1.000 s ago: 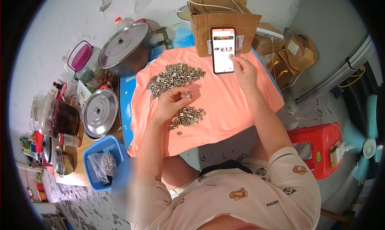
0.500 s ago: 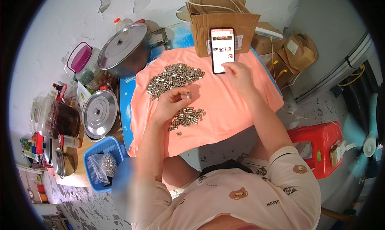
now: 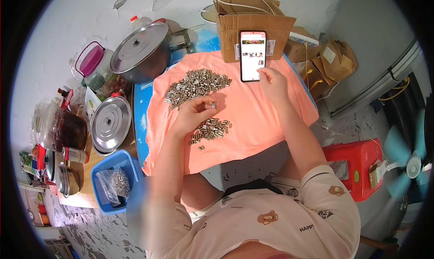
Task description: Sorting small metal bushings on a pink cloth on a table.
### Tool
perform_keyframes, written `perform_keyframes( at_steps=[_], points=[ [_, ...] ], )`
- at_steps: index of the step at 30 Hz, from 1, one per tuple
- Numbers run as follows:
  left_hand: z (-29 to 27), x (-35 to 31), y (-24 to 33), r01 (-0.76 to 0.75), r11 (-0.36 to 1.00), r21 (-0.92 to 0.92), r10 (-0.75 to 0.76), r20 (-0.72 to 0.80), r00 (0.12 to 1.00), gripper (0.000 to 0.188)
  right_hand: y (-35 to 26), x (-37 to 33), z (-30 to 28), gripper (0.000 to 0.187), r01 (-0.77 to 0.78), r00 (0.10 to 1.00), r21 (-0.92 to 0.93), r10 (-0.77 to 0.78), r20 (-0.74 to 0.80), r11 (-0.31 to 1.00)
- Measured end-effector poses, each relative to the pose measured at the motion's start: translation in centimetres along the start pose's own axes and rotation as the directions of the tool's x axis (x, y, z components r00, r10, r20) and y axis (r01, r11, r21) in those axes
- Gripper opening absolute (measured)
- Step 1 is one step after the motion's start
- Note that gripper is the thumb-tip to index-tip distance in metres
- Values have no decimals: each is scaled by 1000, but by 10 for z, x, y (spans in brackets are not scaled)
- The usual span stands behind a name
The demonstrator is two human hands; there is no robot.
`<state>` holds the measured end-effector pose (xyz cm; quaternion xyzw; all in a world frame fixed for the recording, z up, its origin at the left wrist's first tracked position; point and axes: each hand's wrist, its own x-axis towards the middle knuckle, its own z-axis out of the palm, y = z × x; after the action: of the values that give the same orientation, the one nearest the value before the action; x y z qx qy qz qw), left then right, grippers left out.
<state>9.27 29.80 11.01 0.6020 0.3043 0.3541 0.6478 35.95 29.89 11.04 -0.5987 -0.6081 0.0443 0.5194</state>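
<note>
My left hand (image 3: pixel 195 114) is pinched on a small silvery metal cylinder (image 3: pixel 213 105), held above the peach cloth between two piles of similar pieces. Beyond that hand spreads the larger pile of metal cylinders (image 3: pixel 196 85). Nearer to me is a smaller pile (image 3: pixel 211 129), with a few pieces apart from it. A phone (image 3: pixel 252 56) with a lit screen leans upright against a cardboard box (image 3: pixel 260 19). At the lower right of its screen is my right hand (image 3: pixel 275 84), fingers curled in and a fingertip at or just off the glass; nothing shows in them.
Peach cloth (image 3: pixel 253 132) covers the table. To the left stand a lidded pot (image 3: pixel 140 51), a round metal lid (image 3: pixel 110 126) and a blue basket (image 3: pixel 101 186) holding a bag of metal pieces. A red stool (image 3: pixel 361 168) and a fan (image 3: pixel 412 168) are on the right.
My right hand has drawn slightly right and back from the phone's screen. My left hand stays in place, keeping hold of the metal cylinder. The view has shifted a little.
</note>
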Motion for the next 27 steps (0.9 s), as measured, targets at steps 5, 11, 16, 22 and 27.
perform_keyframes(
  at_steps=[5,11,16,22,27],
  points=[
    [-1,0,0,24,1000,12,-24,8,1000,27,4,0,3,13,-60,997,-39,61,38,997],
    [2,-1,5,41,999,16,-41,-2,999,27,10,3,3,16,19,998,-26,-20,-59,999],
    [0,1,2,26,999,29,-25,-4,1000,26,9,5,2,17,63,995,3,-62,-84,998],
    [2,0,2,23,1000,21,-23,-5,1000,26,-3,1,2,16,53,996,65,-49,-71,996],
    [3,1,3,3,1000,-12,-3,-3,1000,27,-36,-15,20,17,280,924,21,-275,266,960]
  ],
)
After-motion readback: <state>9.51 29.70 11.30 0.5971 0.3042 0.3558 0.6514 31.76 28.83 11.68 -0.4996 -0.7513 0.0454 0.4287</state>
